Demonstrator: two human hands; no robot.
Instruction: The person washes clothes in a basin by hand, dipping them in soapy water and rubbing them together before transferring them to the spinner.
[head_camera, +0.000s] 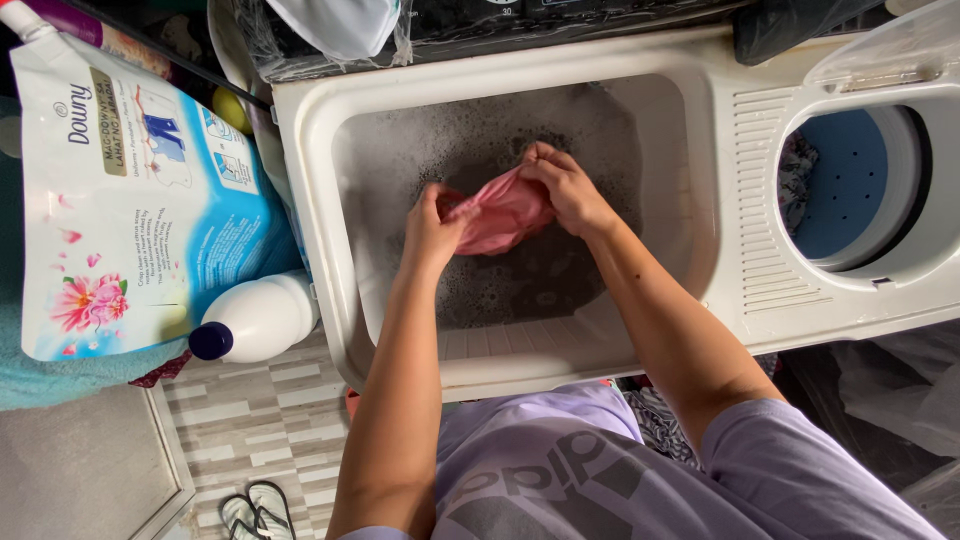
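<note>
Both hands (500, 215) clenched on pink cloth (503, 212)

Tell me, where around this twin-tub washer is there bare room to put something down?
The slatted ledge between the sudsy wash tub and the spin tub is bare. So is the tiled floor above the flip-flops. The left is crowded: softener pouch, white bottle. Both hands, left hand and right hand, grip a pink cloth.
</note>
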